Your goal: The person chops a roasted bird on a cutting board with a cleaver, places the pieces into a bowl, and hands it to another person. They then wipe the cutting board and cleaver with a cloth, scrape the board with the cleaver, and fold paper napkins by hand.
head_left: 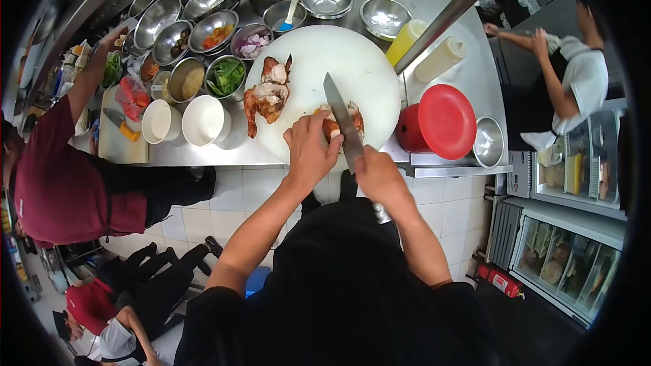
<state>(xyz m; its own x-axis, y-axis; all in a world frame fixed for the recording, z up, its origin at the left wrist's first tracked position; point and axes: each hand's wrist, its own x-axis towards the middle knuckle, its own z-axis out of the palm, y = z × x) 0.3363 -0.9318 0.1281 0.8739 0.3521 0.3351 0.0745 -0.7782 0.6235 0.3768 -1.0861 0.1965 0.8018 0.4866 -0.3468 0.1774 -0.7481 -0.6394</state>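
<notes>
My right hand is wrapped round the handle of a large knife, whose blade points up and left across a browned piece of roast poultry. On the near side of that piece, my left hand presses with bent fingers, close beside the blade. Both are over a round white cutting board. Another browned poultry piece, with pale meat showing, lies on the board's left part.
Metal bowls of ingredients and two white bowls stand left. Right are squeeze bottles, a red round container and a slanting metal post. A person in maroon reaches over the counter's left end; others stand farther off.
</notes>
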